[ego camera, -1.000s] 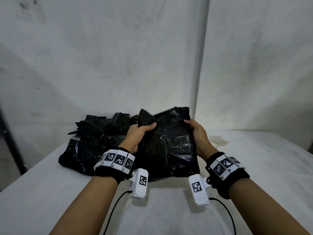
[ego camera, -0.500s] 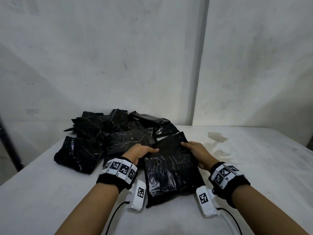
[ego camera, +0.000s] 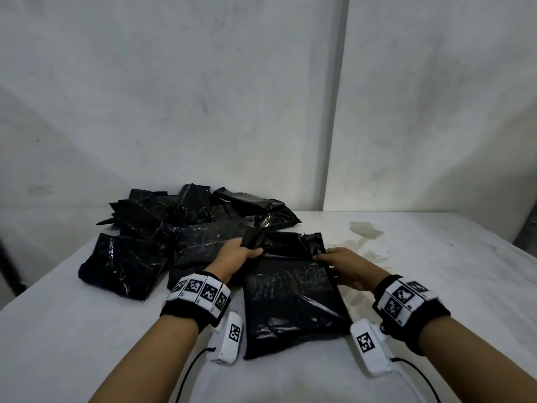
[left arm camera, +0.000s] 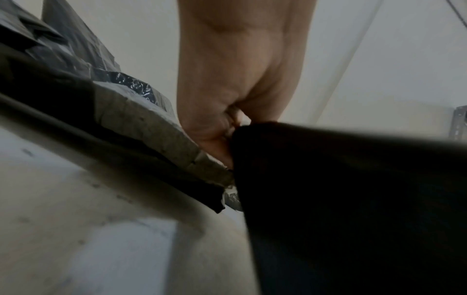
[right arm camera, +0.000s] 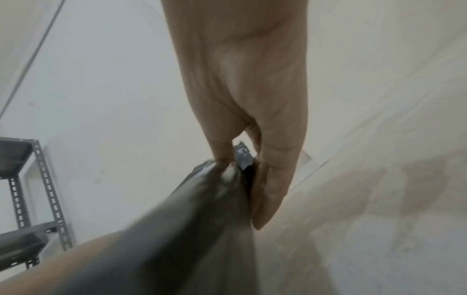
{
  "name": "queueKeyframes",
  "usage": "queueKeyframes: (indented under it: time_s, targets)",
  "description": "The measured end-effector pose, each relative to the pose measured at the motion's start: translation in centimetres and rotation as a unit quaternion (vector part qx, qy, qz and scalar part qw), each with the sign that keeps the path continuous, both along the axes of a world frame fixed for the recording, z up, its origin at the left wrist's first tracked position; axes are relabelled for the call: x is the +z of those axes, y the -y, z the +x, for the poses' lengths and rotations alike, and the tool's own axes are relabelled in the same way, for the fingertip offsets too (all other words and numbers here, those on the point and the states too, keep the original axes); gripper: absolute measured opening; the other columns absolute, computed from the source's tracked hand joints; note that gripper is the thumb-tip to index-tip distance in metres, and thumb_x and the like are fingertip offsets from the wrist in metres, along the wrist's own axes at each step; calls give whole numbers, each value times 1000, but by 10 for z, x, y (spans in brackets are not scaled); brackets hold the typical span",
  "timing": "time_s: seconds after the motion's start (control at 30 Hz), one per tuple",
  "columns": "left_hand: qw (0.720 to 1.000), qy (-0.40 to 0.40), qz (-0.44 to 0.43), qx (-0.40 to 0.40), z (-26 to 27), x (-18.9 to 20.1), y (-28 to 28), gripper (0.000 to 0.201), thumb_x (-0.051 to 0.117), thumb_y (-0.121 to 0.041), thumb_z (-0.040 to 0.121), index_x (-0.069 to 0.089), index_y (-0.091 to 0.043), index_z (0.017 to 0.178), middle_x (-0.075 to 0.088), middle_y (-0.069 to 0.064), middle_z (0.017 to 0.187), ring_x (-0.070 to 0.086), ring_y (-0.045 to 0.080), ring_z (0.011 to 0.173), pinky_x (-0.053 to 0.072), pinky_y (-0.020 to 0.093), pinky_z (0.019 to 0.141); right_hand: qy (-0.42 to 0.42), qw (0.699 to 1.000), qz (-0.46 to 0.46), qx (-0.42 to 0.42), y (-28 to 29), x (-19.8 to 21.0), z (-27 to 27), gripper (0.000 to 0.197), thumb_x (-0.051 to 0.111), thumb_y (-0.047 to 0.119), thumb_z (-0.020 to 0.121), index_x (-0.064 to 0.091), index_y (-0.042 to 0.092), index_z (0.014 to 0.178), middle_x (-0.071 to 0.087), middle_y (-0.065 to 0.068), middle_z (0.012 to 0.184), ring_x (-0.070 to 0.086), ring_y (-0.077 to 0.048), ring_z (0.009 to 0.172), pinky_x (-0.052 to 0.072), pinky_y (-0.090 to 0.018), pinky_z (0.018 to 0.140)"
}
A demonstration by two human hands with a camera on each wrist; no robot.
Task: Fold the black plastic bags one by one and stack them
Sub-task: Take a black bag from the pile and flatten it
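Black folded bags pile (ego camera: 162, 237) at the counter's (ego camera: 436, 286) left; beside it, my left hand (ego camera: 235, 257) and right hand (ego camera: 345, 266) pinch the bag's (ego camera: 293, 303) far corners, its length pointing away. Only the right wrist view shows a shelf (right arm camera: 27, 199).

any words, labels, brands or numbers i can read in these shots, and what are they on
No readable words, brands or numbers.
Left wristband: black-and-white square code markers; tiny characters under them, too small to read.
Right wristband: same kind of markers, tiny characters unreadable.
Left wrist camera and right wrist camera: one square marker each, no text.
Black bag and pile of bags: pale speckled marks, nothing legible.
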State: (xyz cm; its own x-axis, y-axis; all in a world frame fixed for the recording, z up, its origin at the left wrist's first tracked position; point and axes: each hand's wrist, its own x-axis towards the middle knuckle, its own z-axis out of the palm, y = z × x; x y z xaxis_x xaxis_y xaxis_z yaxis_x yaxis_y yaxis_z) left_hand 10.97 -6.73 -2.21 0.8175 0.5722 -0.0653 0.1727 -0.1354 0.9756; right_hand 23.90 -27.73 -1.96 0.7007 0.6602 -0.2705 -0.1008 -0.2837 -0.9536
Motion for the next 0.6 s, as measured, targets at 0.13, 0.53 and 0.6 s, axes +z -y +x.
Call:
queueKeyframes:
  time_s: [0.13,0.53,0.6]
  targets:
    - [1000,14,3,11,1,2,-1,7,70,-8,84,69,-11,90,70,11,97,65,27,94,51,37,89,8,999,-16,39,10,7,-1,31,60,33,94,66,8,111,71,-5,99,67,-18,82,55,-26,64]
    - [983,115,-141,16,1,5,3,19,61,-16,93,68,-8,108,71,9,105,65,23,98,52,35,85,49,987,134,-75,4,5,8,23,63,27,93,70,8,104,67,-6,92,64,-19,80,55,-26,66]
    - [982,117,-144,29,3,3,1,17,60,-16,93,68,-8,105,70,7,100,64,22,95,51,32,79,49,984,143,-96,4,2,11,22,66,22,91,70,3,101,67,-9,92,64,-18,77,54,-23,63]
